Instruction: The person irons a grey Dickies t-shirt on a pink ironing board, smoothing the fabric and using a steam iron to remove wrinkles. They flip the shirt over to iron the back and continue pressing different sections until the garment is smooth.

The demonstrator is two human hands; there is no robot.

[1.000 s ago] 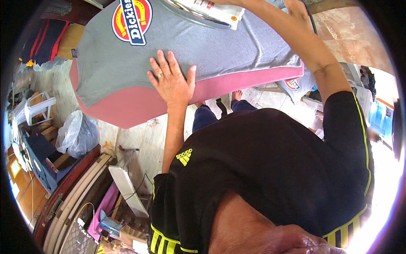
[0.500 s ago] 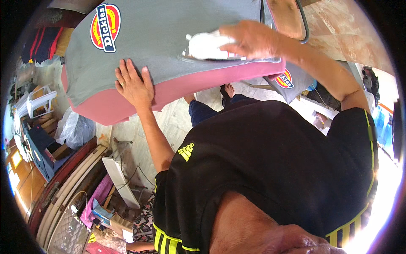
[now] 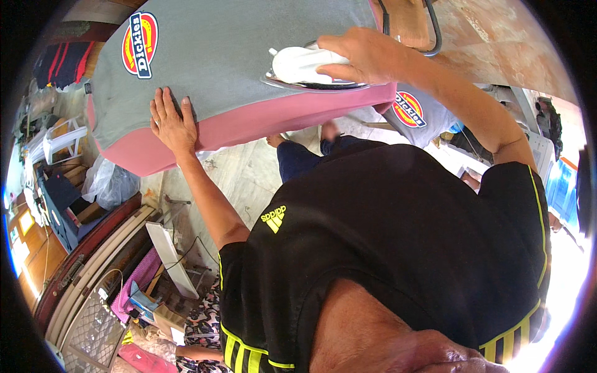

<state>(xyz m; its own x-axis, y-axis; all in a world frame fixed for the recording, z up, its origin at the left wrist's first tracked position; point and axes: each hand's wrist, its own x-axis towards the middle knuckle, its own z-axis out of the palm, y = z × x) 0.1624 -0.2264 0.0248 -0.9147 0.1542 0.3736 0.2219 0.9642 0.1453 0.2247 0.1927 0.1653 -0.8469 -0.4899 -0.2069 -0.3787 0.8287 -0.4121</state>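
Note:
A grey garment [image 3: 211,43] with a red, yellow and blue emblem lies spread over a pink-covered ironing board [image 3: 267,115]. My left hand [image 3: 174,126] rests palm down on the garment near the board's close edge, its fingers stretched out and slightly spread. A white iron [image 3: 295,66] stands sole down on the cloth at the close edge, toward the board's right end. My right hand [image 3: 364,55] is wrapped around its handle, the fingertips partly hidden.
Another grey cloth [image 3: 429,115] with a like emblem sits below the board's right end. A black cable [image 3: 435,28] curves beyond it. Leftward are a folded dark striped cloth [image 3: 62,65], a white stool [image 3: 65,142] and a clear plastic bag [image 3: 112,180]. Another person's arm [image 3: 199,353] shows at the bottom.
The iron in my right hand has slid a little to the right along the garment. My left hand keeps its place on the cloth. The whole view has shifted slightly.

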